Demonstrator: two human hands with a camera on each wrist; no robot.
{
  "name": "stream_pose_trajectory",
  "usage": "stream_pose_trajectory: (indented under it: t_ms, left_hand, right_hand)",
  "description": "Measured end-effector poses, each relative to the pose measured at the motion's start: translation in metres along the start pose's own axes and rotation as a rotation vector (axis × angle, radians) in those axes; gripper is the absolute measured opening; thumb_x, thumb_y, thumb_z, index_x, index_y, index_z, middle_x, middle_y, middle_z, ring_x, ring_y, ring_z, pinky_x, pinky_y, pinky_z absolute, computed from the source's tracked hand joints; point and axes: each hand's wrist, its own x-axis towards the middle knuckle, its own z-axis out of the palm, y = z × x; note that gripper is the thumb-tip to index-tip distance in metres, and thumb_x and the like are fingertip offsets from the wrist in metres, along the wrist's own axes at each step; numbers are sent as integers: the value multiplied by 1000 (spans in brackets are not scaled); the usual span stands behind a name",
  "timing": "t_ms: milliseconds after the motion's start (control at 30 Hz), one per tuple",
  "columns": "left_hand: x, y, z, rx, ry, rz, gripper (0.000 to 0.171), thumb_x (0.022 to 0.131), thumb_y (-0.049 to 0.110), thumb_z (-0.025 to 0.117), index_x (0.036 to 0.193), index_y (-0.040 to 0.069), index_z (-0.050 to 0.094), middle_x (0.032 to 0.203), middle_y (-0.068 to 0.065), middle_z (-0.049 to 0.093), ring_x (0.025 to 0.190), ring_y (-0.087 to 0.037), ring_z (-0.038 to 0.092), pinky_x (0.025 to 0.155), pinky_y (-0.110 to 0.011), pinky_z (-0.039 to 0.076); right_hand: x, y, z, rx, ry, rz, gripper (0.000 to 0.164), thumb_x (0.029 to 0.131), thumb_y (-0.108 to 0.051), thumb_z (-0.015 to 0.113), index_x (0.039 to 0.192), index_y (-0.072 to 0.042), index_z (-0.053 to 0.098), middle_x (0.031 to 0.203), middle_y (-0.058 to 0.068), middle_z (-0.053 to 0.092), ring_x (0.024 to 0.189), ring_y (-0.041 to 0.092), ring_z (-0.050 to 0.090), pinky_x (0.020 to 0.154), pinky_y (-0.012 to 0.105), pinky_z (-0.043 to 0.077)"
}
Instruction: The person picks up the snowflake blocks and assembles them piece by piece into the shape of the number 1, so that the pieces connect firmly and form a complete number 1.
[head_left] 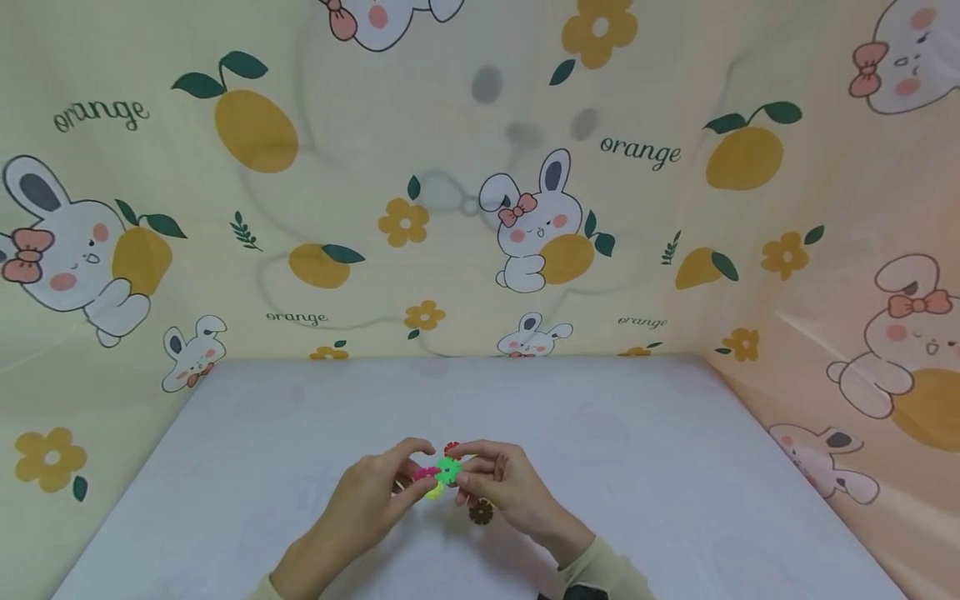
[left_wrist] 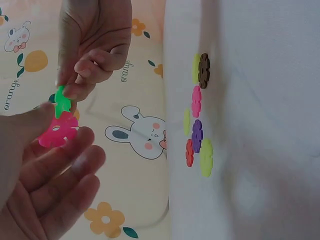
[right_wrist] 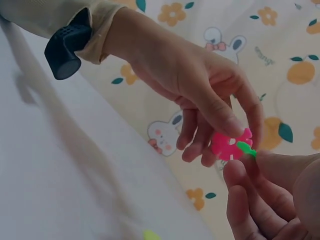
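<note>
Pink disc [head_left: 425, 474], head view: pinched between the fingers of the left hand [head_left: 367, 492], above the table [head_left: 637, 425].
Green disc [head_left: 447, 471], head view: gripped in the fingers of the right hand [head_left: 517, 487], up against the pink one.
Loose discs [left_wrist: 197, 136], left wrist view: lying on the table, probably for easy reach.
Angle, right wrist view: green edge-on to pink's face, presumably so slots meet; whether they interlock, I cannot tell.

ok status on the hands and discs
Left hand holds pink disc; right hand pinches green disc. Discs touching. Nothing seen blocking; other discs on white table.
</note>
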Motion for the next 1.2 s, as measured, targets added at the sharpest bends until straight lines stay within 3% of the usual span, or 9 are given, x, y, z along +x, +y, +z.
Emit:
stream_pose_trajectory:
  t_ms: [100,300,433,500,667,733,967,1200]
  left_hand:
    - [-1,0,2,-1,-37,-45,35,89,27,78,120,19,64,82,10,75,69,5,59,66,-20,52]
    - [-2,1,6,12,-25,-74,33,83,31,82,112,19,71,79,15,73,70,4,58,66,-19,48]
    - [-2,2,7,20,-3,-59,32,81,31,84,109,19,72,78,15,72,70,3,57,64,-18,46]
    - [-2,2,8,29,3,-49,31,82,31,83,109,19,72,79,14,72,69,2,56,63,-18,45]
    - [-1,1,9,44,3,-35,26,87,26,80,110,17,72,78,13,72,66,4,56,62,-17,47]
    - [-1,0,10,38,5,-30,25,87,23,78,110,17,71,77,13,71,66,6,55,62,-17,48]
    - [1,-4,9,-11,-25,-41,26,89,20,76,114,17,70,79,12,71,67,7,54,64,-19,52]
    - [3,-3,6,-4,-64,-88,27,91,21,74,118,18,69,81,12,70,68,5,53,64,-18,51]
  right_hand:
    - [-2,1,2,-13,9,-7,41,98,-6,64,131,16,52,88,-10,73,71,1,68,65,17,54]
    - [-4,1,7,-44,22,-8,38,96,-3,65,129,13,54,85,-11,72,67,0,66,57,17,47]
    - [-3,0,9,-61,27,-25,36,96,-3,66,126,13,54,84,-8,72,67,2,67,57,18,47]
    - [-2,-1,8,-72,28,-32,34,96,-4,66,125,12,55,86,0,74,68,3,68,58,18,48]
    - [-1,-2,3,-104,34,-43,31,100,-8,61,125,10,57,97,39,67,71,6,68,66,24,56]
    - [-1,-2,-2,-136,59,-33,30,103,-12,59,126,7,58,102,43,64,73,8,68,70,26,59]
    - [1,-2,-27,-333,162,14,26,102,-9,55,125,0,62,106,33,68,83,22,70,76,34,60]
    - [1,10,-49,-421,142,74,31,103,-16,57,128,3,61,104,30,68,79,18,65,79,37,61]
